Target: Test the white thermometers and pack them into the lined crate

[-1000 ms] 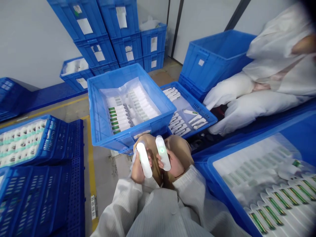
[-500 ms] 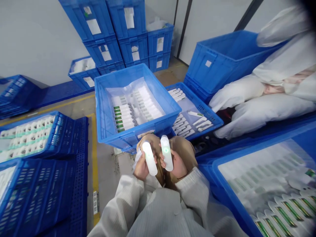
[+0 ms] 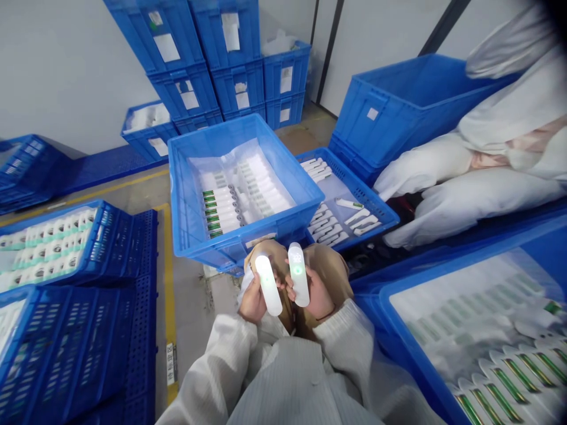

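Fingers curled closed, left hand [image 3: 251, 301] best steadies one slim, rounded white plastic device [image 3: 269, 286], right hand [image 3: 321, 300] its twin [image 3: 299, 286], green lights [image 3: 297, 270] uncovered.

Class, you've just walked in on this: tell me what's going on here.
A seated person holds a white handheld device in each hand, left hand and right hand, above the lap. Both devices show a green light. In front stands a blue crate with rows of similar devices; beside it, a shallow blue tray holds more white pieces.

Left hand [image 3: 252, 301], right hand [image 3: 319, 297] apart, fingers [image 3: 290, 290] curled.
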A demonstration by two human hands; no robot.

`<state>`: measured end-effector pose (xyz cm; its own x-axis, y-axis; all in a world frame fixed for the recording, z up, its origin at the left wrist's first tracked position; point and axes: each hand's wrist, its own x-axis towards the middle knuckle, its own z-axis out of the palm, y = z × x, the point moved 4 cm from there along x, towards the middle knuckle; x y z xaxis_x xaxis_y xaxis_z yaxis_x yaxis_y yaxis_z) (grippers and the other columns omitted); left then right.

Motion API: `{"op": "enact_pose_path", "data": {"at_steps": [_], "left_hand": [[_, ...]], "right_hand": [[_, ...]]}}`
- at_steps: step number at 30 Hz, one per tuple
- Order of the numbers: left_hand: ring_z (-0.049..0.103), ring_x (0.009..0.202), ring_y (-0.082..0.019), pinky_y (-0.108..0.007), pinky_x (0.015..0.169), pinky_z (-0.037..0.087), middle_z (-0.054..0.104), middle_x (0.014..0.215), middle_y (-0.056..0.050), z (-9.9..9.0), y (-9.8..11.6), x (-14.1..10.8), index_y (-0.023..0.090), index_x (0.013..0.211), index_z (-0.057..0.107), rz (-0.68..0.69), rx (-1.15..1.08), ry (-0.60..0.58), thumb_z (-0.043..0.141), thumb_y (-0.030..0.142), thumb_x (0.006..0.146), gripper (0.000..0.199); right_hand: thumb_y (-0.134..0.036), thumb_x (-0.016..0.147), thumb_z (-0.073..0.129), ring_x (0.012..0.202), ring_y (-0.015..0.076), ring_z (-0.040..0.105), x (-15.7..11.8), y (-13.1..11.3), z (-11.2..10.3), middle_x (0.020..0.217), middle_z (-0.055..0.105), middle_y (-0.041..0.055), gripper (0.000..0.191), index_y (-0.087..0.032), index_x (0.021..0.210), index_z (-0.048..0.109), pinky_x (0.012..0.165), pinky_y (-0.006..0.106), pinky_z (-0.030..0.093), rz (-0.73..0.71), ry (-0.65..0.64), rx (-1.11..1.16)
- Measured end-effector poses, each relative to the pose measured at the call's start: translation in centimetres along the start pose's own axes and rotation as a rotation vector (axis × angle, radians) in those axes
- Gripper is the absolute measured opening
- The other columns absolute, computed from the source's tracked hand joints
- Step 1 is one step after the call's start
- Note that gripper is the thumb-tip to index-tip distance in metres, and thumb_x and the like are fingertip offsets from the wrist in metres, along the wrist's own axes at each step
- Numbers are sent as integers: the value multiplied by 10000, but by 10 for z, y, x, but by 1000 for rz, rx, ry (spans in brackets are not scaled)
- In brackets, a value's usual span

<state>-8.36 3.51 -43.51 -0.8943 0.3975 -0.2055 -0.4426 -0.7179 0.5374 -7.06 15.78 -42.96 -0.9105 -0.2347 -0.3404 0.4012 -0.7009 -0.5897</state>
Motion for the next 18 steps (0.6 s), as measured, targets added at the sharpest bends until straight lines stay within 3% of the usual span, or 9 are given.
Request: {"op": "enact_pose_path", "data": {"at_steps": [5,10,18], "left_hand": [[600,753,-179,-340,806,467,649,874,-70,-5,1,-2,131,1318,492,-21,82,34,669,507,778,682],[629,857,-200,-372,913,448,673,900,-63,-8,-2,-1,157,1318,479,-20,66,13,730,488,730,720],[655,771,-201,-336,754,508,697,861,-70,-11,-4,6,165,1226,543,-25,116,69,654,547,776,600]], "right_hand": [[-492,812,501,433,123,469,1,3,-6,568,544,-5,361,-165,916,613,425,242,354,-15,31,-4],[-461,807,514,437,127,476,2,2,-6,526,542,-6,331,-161,892,627,424,236,358,-45,52,-15],[-532,810,501,395,116,457,-7,3,4,544,566,-3,382,-170,893,590,395,235,320,-30,-10,-94]]}}
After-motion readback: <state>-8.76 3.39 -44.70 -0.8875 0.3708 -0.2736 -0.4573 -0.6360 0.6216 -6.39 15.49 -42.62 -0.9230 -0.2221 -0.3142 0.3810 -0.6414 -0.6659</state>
